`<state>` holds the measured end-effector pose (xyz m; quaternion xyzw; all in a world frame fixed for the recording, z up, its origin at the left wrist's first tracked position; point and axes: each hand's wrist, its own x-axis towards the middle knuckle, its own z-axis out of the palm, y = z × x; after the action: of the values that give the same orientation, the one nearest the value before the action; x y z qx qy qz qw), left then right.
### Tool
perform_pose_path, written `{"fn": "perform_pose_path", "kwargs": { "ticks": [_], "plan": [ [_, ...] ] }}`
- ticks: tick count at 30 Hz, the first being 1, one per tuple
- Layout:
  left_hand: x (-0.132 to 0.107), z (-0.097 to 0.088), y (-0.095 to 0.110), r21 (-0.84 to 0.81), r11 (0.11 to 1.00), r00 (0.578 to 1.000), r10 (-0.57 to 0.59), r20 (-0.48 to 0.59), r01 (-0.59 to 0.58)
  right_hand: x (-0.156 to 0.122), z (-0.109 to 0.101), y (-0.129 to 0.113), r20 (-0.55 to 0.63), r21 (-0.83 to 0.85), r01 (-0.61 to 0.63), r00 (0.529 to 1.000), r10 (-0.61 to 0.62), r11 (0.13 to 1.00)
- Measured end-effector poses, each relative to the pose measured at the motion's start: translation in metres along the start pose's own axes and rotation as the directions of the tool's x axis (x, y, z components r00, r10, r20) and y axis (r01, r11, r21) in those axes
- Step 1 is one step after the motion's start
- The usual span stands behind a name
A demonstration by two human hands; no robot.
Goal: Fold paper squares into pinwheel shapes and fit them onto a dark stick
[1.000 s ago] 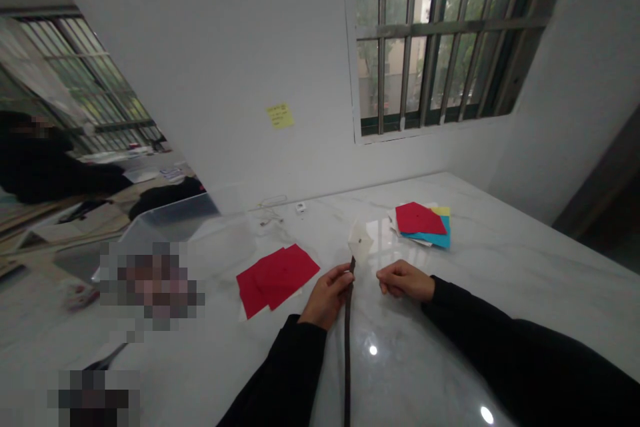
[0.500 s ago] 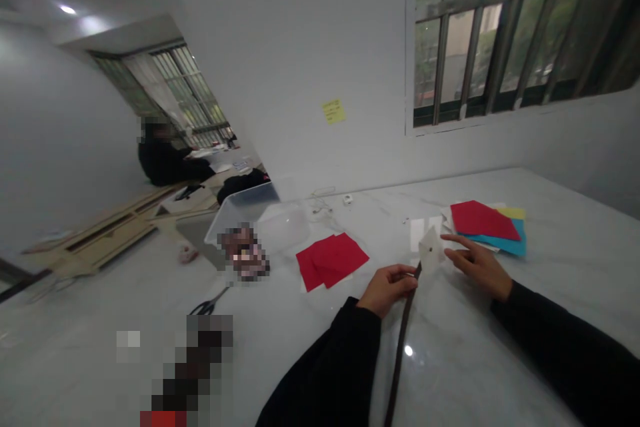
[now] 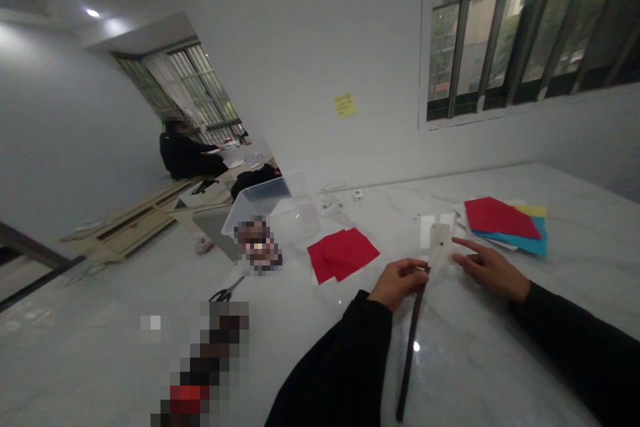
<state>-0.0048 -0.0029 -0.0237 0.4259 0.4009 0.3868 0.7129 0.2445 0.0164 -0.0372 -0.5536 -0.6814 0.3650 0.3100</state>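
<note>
My left hand (image 3: 397, 283) grips a long, thin dark brown strip (image 3: 413, 347), whose lower end hangs out over the marble table. At the strip's upper end stands a small piece of white paper (image 3: 440, 245), just above my fist. My right hand (image 3: 493, 270) lies on the table with its fingers spread, holding nothing. Its index fingertip is close to the white paper, and I cannot tell whether they touch.
Coloured paper sheets (image 3: 503, 219) lie in a pile at the right of the marble table (image 3: 590, 213). Red paper (image 3: 344, 253) lies left of my hands. Beyond it stand a clear plastic box (image 3: 295, 220) and scissors (image 3: 226, 292). A seated person (image 3: 186, 157) is far back.
The whole view has swung, so the table items sit further right. My right hand has gone from curled fingers to extended ones beside the white paper. My left hand still holds the strip.
</note>
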Motion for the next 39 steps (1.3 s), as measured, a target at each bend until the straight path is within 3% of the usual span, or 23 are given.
{"fn": "perform_pose_path", "kwargs": {
  "ticks": [3, 5, 8, 11, 15, 25, 31, 33, 37, 39],
  "plan": [
    [0.001, 0.000, -0.001, -0.010, 1.000, 1.000, 0.007, -0.009, -0.007, -0.004, 0.002, -0.009, 0.195, 0.070, 0.032, 0.980, -0.045, 0.997],
    [0.002, 0.000, -0.001, -0.027, 1.000, 1.000, 0.008, -0.011, -0.008, -0.007, 0.005, -0.013, 0.232, 0.064, 0.082, 0.968, -0.095, 0.995],
    [0.002, 0.000, -0.001, -0.035, 0.999, 1.000, 0.009, -0.011, -0.010, -0.006, 0.008, -0.014, 0.145, 0.024, 0.125, 0.981, -0.128, 0.992],
    [0.001, 0.000, 0.000, -0.005, 1.000, 1.000, 0.004, -0.006, -0.004, -0.003, 0.006, -0.007, -0.023, 0.065, 0.066, 0.998, -0.065, 0.996],
    [0.000, -0.001, 0.000, 0.064, 0.998, 1.000, 0.001, 0.030, -0.003, 0.002, 0.001, 0.001, -0.224, 0.185, 0.029, 0.974, 0.013, 0.982],
    [0.001, -0.002, -0.002, 0.057, 0.998, 0.999, 0.010, 0.034, -0.012, 0.003, 0.006, 0.006, -0.112, -0.023, 0.050, 0.992, -0.052, 0.998],
    [0.000, -0.001, -0.001, 0.040, 0.999, 1.000, 0.009, 0.007, -0.009, 0.001, 0.004, 0.004, -0.185, 0.170, -0.032, 0.981, 0.064, 0.985],
    [0.001, -0.001, -0.001, 0.019, 1.000, 1.000, 0.005, -0.006, -0.005, 0.000, 0.004, 0.001, -0.140, 0.215, -0.041, 0.988, 0.072, 0.976],
    [0.005, -0.003, -0.004, -0.012, 1.000, 1.000, 0.004, -0.009, -0.004, -0.003, 0.005, -0.006, 0.141, 0.181, -0.073, 0.989, 0.047, 0.981],
    [0.005, -0.003, -0.005, -0.014, 1.000, 1.000, 0.007, -0.008, -0.007, -0.003, 0.006, -0.008, 0.153, 0.143, -0.065, 0.987, 0.043, 0.988]
  ]
}}
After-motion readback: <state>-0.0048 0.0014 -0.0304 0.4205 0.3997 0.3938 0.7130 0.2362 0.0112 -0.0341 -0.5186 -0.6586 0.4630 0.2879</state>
